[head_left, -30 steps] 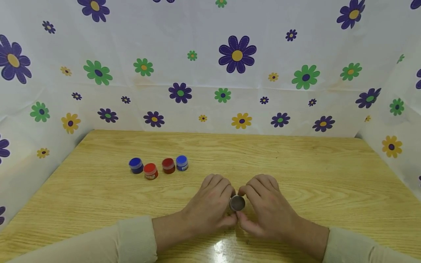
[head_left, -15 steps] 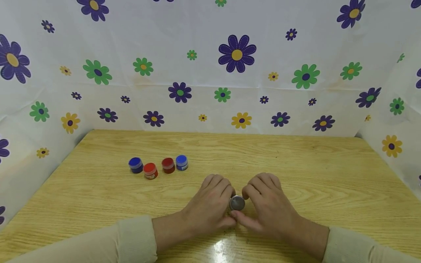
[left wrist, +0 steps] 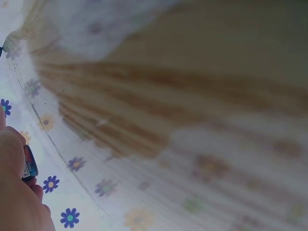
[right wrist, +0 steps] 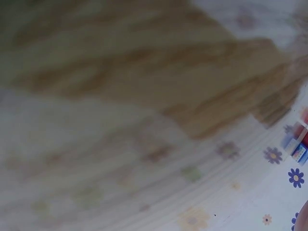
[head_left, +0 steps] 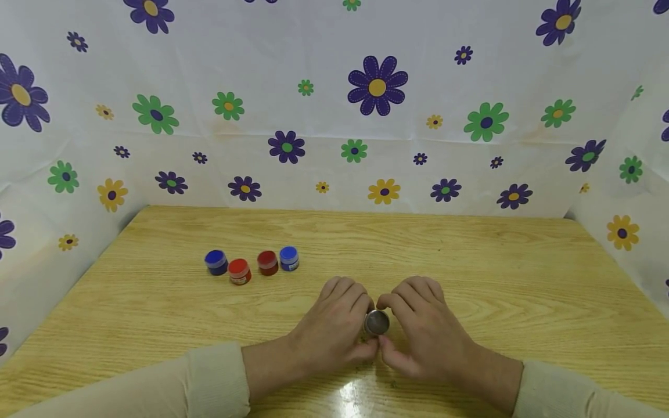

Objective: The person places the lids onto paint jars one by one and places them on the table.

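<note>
A small round jar with a dark grey top (head_left: 377, 323) is between the two hands near the front of the table. My left hand (head_left: 334, 326) grips its left side, fingers curled behind and thumb in front. From the right, my right hand (head_left: 427, 334) pinches the jar's rim, index finger at the far edge and thumb at the near edge. The left wrist view catches the dark jar's printed label (left wrist: 30, 162) beside the left fingers. Most of the jar's side is hidden by the hands in the head view.
On the wooden table (head_left: 496, 278), to the back left, stand a dark blue jar (head_left: 216, 263), a bright red jar (head_left: 240, 271), a dark red jar (head_left: 268, 263) and a lighter blue jar (head_left: 289, 259). A flower-printed cloth (head_left: 324, 122) encloses the back and sides.
Half a second ago the right index finger was off the rim and the thumb lay further left; now both are back at the jar's right side. The left hand has stayed still.
</note>
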Motion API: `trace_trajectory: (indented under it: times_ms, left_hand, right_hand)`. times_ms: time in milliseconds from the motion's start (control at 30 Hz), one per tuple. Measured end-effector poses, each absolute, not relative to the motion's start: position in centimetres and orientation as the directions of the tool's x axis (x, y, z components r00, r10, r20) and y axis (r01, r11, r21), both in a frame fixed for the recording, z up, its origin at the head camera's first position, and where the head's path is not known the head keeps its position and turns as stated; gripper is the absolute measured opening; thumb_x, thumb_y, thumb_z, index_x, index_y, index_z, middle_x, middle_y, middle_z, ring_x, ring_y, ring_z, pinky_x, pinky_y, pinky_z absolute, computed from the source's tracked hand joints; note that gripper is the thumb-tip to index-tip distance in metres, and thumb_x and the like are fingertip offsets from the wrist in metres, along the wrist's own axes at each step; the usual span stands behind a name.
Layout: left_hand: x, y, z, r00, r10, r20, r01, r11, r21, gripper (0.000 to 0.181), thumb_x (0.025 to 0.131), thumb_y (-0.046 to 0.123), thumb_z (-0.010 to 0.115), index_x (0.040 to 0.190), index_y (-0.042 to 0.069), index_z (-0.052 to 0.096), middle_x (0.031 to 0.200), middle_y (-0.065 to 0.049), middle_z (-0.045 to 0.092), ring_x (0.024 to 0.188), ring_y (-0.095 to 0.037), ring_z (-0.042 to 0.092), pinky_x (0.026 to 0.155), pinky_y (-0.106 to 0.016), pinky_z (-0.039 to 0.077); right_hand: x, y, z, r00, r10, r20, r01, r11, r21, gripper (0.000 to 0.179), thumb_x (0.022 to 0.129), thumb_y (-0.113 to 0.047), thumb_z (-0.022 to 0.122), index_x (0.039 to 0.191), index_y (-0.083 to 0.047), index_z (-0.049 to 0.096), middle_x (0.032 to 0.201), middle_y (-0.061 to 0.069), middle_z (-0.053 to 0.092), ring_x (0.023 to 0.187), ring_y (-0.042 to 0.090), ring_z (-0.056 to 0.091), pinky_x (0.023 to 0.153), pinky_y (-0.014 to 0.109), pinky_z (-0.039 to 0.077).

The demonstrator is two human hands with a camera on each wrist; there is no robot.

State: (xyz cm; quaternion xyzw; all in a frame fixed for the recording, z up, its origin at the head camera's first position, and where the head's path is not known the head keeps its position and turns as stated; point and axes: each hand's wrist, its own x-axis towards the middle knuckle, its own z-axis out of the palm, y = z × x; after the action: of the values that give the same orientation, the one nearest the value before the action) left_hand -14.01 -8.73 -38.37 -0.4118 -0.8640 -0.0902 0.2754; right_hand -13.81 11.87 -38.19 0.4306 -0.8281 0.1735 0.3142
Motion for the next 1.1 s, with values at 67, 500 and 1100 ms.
trace_trajectory:
  times_ms: [67,500,1100]
  left_hand:
    - [-14.01,-8.72,-38.38,-0.511,0.661,0.55,0.76,0.646,-0.072,0.035,0.075,0.043,0.074,0.087,0.014,0.058,0.085,0.005,0.053,0.088,-0.015,0.047,0.087,-0.031,0.038]
    - [-14.04,-8.71,-38.35,-0.51,0.658,0.553,0.76,0.646,-0.068,0.035,0.075,0.042,0.074,0.087,0.014,0.058,0.086,0.005,0.053,0.089,-0.016,0.048,0.088,-0.032,0.039]
    - [-14.03,-8.75,-38.34,-0.523,0.669,0.529,0.76,0.647,-0.068,0.036,0.075,0.042,0.074,0.09,0.013,0.06,0.087,0.005,0.055,0.09,-0.015,0.048,0.088,-0.032,0.038]
  right_hand:
    - [-13.82,11.86,-38.2,-0.432,-0.605,0.669,-0.822,0.569,-0.016,0.033,0.074,-0.033,0.061,0.099,-0.012,0.063,0.093,0.0,0.057,0.09,0.019,0.047,0.081,0.038,0.031]
    - [-13.84,11.84,-38.21,-0.433,-0.61,0.663,-0.818,0.575,-0.005,0.035,0.075,-0.033,0.061,0.1,-0.01,0.064,0.093,0.0,0.058,0.09,0.02,0.048,0.081,0.039,0.031]
    - [-13.94,11.85,-38.36,-0.44,-0.607,0.661,-0.812,0.584,-0.004,0.03,0.08,-0.038,0.059,0.094,-0.012,0.062,0.087,0.0,0.055,0.089,0.02,0.047,0.082,0.038,0.033]
